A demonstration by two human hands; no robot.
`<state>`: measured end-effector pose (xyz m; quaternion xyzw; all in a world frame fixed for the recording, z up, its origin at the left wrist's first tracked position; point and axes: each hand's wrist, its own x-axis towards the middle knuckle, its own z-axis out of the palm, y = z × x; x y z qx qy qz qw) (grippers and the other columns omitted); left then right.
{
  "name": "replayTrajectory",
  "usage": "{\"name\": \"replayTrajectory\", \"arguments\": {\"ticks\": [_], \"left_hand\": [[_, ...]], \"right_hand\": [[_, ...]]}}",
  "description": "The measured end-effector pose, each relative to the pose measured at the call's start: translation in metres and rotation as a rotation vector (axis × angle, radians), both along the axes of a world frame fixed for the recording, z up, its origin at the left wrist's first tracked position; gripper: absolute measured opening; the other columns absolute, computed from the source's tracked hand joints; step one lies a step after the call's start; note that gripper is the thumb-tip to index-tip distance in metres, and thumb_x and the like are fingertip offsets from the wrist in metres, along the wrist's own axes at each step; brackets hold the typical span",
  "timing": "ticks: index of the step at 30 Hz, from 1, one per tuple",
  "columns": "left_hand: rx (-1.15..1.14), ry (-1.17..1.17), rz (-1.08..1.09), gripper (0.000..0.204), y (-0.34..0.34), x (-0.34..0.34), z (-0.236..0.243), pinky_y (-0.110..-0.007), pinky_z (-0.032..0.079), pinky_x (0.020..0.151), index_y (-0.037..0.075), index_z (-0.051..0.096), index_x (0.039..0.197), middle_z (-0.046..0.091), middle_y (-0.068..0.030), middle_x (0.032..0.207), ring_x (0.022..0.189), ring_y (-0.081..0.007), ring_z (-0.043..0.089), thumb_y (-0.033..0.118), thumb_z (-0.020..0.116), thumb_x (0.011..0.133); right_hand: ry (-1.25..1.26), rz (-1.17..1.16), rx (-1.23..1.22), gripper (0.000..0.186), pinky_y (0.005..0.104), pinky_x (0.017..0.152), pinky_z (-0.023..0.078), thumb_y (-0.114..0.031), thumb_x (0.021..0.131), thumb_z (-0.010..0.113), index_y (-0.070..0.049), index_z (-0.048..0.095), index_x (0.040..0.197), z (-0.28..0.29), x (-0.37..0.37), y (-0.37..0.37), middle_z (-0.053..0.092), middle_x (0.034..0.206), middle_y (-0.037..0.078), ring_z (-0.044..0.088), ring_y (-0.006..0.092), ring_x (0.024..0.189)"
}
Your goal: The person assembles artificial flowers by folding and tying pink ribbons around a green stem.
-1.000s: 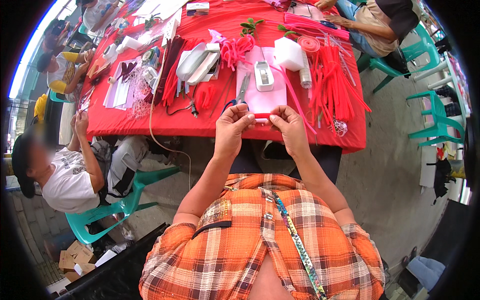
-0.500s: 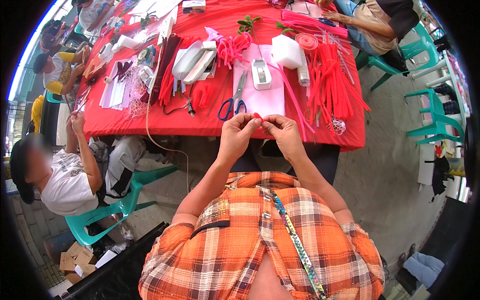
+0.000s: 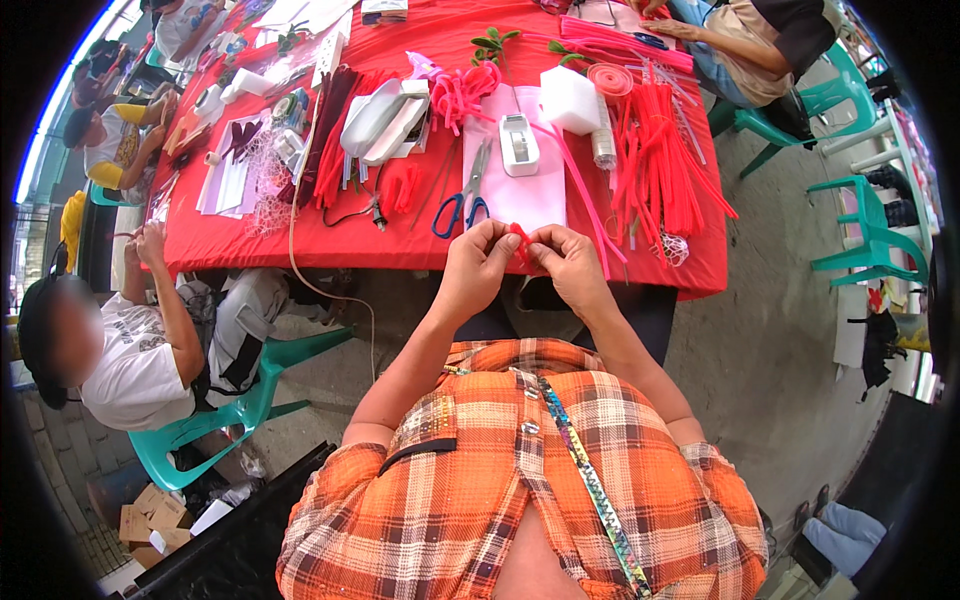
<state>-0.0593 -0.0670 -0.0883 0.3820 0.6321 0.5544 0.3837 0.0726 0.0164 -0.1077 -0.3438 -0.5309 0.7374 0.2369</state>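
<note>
Above the near edge of the red-covered table, my left hand [image 3: 474,268] and my right hand [image 3: 567,266] meet fingertip to fingertip. Between them they pinch a small, bent piece of red pipe cleaner [image 3: 519,238]. Both thumbs press on it, so part of its shape is hidden. Just beyond my left hand lie scissors [image 3: 466,200] with blue handles, their blades pointing away. A pink sheet [image 3: 535,205] lies beyond the fingers, with a white and grey box-shaped device [image 3: 519,146] on it.
Red pipe cleaners [image 3: 655,170] spread out at the right, beside a white foam block [image 3: 571,100]. A grey-white case [image 3: 383,120] stands left of the scissors. A pale cord [image 3: 296,235] hangs over the table edge. A person [image 3: 130,350] works at the left on a green chair.
The red pipe cleaner has been turned between my fingers, and more of it shows below the fingertips now. The view has shifted slightly; the scissors and the sheet stay put.
</note>
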Motion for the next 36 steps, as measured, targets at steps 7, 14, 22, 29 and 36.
{"name": "replayTrajectory", "arguments": {"ticks": [7, 14, 22, 29, 36], "left_hand": [[-0.006, 0.416, 0.043, 0.013, 0.006, 0.006, 0.01, -0.023, 0.039, 0.053, -0.003, 0.059, 0.083, 0.053, -0.0022, 0.062, 0.06, -0.0062, 0.047, 0.01, 0.06, 0.084], [0.07, 0.208, 0.061, 0.019, 0.001, 0.018, 0.005, -0.023, 0.046, 0.068, -0.004, 0.058, 0.1, 0.061, -0.0049, 0.082, 0.074, -0.0092, 0.055, 0.0, 0.058, 0.082], [0.047, 0.279, 0.012, 0.01, 0.012, 0.026, 0.001, -0.024, 0.045, 0.067, -0.005, 0.061, 0.088, 0.061, -0.0055, 0.075, 0.072, -0.0102, 0.056, -0.001, 0.056, 0.081], [0.042, 0.196, 0.039, 0.011, 0.014, 0.027, -0.003, -0.021, 0.045, 0.063, -0.006, 0.062, 0.089, 0.062, -0.0048, 0.077, 0.067, -0.0077, 0.055, -0.001, 0.055, 0.081], [0.053, 0.263, -0.005, 0.01, 0.018, 0.027, -0.001, -0.021, 0.044, 0.062, -0.006, 0.06, 0.088, 0.059, -0.0036, 0.075, 0.068, -0.0073, 0.054, -0.003, 0.053, 0.081]], "right_hand": [[-0.083, -0.047, 0.306, 0.015, 0.0237, 0.067, 0.047, -0.011, 0.084, 0.061, 0.001, 0.063, 0.094, -0.002, 0.01, 0.001, 0.065, 0.081, 0.004, 0.057, 0.0073, 0.073], [-0.148, -0.013, 0.409, 0.012, 0.0259, 0.067, 0.047, -0.006, 0.085, 0.057, 0.001, 0.063, 0.092, 0.008, 0.006, -0.006, 0.065, 0.079, 0.008, 0.058, 0.0094, 0.074], [-0.16, -0.064, 0.409, 0.013, 0.0276, 0.068, 0.047, -0.005, 0.083, 0.058, 0.002, 0.061, 0.093, 0.004, 0.022, -0.005, 0.065, 0.08, 0.012, 0.06, 0.0135, 0.073], [-0.121, -0.065, 0.365, 0.012, 0.0296, 0.07, 0.047, -0.006, 0.083, 0.057, 0.002, 0.058, 0.092, -0.006, 0.016, -0.006, 0.063, 0.08, 0.012, 0.059, 0.0153, 0.074], [-0.029, 0.034, 0.219, 0.011, 0.0239, 0.061, 0.046, -0.01, 0.088, 0.054, 0.0, 0.055, 0.093, -0.008, 0.02, -0.004, 0.06, 0.077, 0.004, 0.055, 0.0081, 0.069]]}}
